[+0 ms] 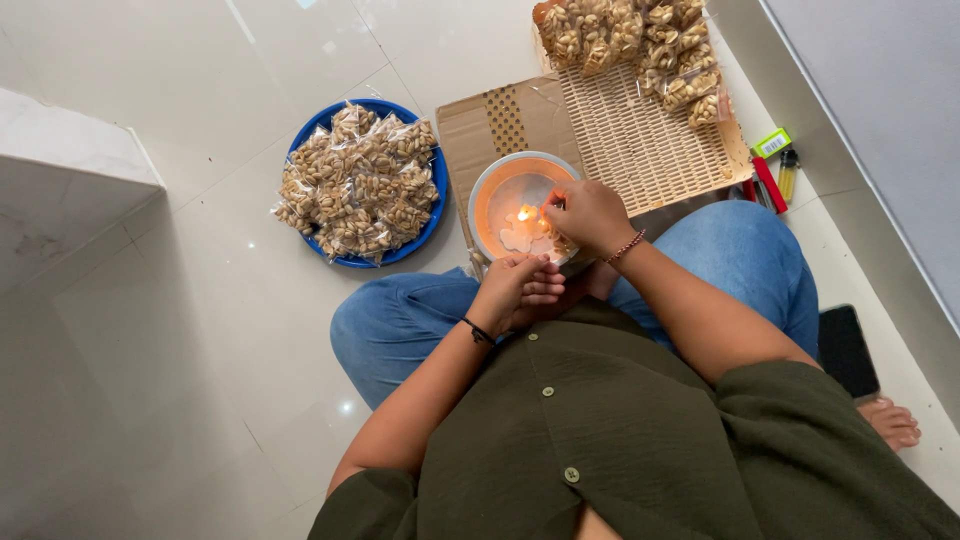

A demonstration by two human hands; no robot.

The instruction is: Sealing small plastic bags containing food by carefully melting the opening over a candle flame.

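Note:
A round metal tin (497,178) with an orange-lit inside stands on the floor between my knees; a small flame (525,213) burns in it over pale wax. My right hand (590,215) hovers at the tin's right rim, fingers pinched close to the flame on something too small to make out. My left hand (515,290) is at the tin's near edge, fingers curled around a small clear packet that is mostly hidden. I sit cross-legged in blue jeans and a dark green shirt.
A blue plate (437,180) piled with small sealed packets of nuts lies to the left. A woven tray (640,140) on cardboard holds more packets at the top. Lighters (772,165) lie to the right, a dark phone (846,350) beside my knee. A white ledge (60,170) stands at left.

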